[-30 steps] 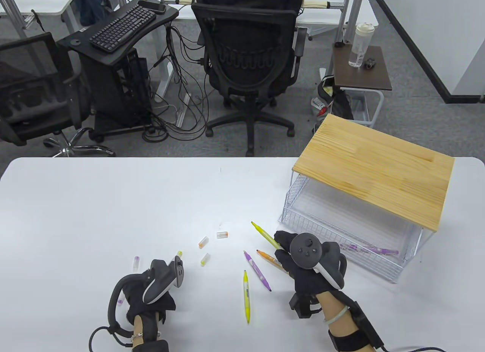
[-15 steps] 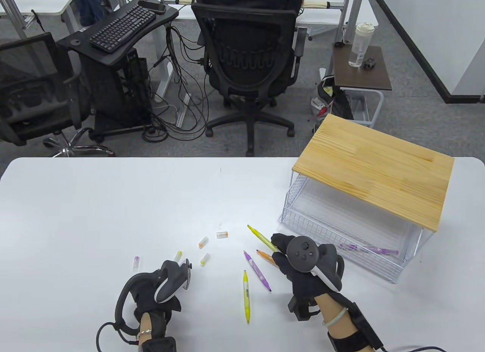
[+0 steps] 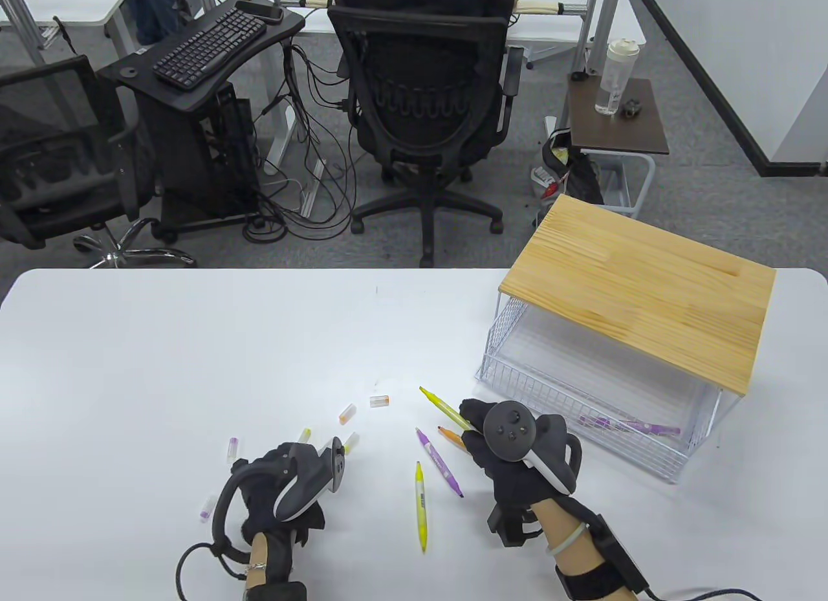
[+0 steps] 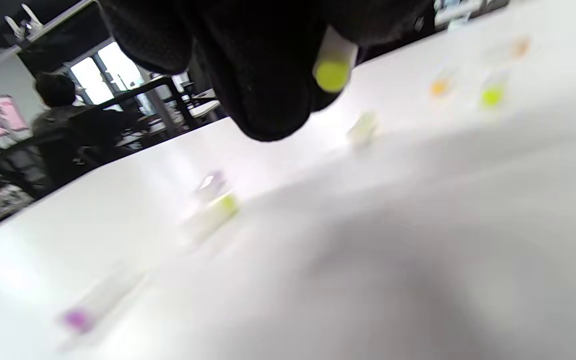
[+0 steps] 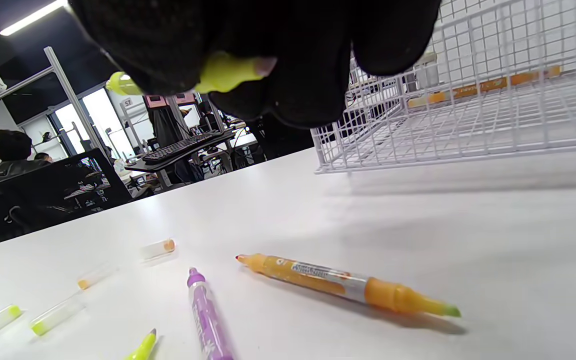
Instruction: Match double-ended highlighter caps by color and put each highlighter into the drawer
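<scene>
My right hand grips an uncapped yellow-green highlighter, its tip pointing up-left; its other tip pokes out under the glove. My left hand pinches a clear cap with a yellow end. On the table between the hands lie an orange highlighter, a purple one and a yellow one, all uncapped. Loose caps lie nearby: two orange, two yellow and two purple. The wire drawer stands pulled out at the right, holding a purple highlighter.
A wooden top covers the back of the drawer frame. The white table stretches left and back. Office chairs, a keyboard stand and a side table with a bottle stand beyond the far edge.
My left hand has moved right and a little forward, uncovering a purple cap at its lower left. My right hand has shifted slightly left with the yellow-green highlighter.
</scene>
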Demonstrator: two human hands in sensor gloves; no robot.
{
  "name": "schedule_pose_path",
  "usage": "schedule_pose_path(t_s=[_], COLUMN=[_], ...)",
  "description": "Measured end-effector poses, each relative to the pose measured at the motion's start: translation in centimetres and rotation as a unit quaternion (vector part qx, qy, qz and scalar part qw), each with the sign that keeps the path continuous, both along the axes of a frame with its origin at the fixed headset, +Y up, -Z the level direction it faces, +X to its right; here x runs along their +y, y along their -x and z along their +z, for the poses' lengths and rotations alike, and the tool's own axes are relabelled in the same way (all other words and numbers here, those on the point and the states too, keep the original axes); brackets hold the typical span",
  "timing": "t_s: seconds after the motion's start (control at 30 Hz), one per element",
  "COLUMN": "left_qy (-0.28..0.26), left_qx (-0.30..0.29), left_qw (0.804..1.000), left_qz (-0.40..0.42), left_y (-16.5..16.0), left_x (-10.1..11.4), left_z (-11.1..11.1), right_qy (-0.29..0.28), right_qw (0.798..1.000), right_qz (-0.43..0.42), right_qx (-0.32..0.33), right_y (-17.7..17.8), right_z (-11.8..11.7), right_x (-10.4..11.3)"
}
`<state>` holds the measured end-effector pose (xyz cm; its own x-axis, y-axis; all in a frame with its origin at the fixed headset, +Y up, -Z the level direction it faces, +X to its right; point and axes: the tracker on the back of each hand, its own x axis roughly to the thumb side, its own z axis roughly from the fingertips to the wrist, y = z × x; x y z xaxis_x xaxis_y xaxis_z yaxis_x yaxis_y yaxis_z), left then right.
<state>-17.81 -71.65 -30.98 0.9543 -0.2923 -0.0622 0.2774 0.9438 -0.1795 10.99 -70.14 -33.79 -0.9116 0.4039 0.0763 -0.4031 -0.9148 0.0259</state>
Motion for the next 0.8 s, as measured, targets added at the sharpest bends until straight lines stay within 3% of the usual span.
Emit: schedule_pose_path(t_s=[0.17, 0.33, 0.57, 0.8], left_qy=[-0.072, -0.102, -0.125, -0.158], left_qx=[-0.064, -0.089, -0.111, -0.132], left_qw=[0.980, 0.961, 0.919, 0.889], left_qz=[0.172, 0.240, 0.356, 0.410], left_y=[-0.9, 0.0, 0.8, 0.6], left_x=[1.1, 0.8, 0.8, 1.1], left_z=[0.2, 0.3, 0.4, 1.0], right_qy=[0.013, 0.018, 0.026, 0.047], right_qw=[0.999, 0.998, 0.995, 0.988], right_qz=[-0.019, -0.030, -0.040, -0.067], right_qx=[0.026, 0.052, 0.089, 0.132], right_y=[0.3, 0.8, 1.7, 2.1], right_z=[0.2, 0.6, 1.3, 1.5], right_x=[0.1, 0.3, 0.5, 0.4])
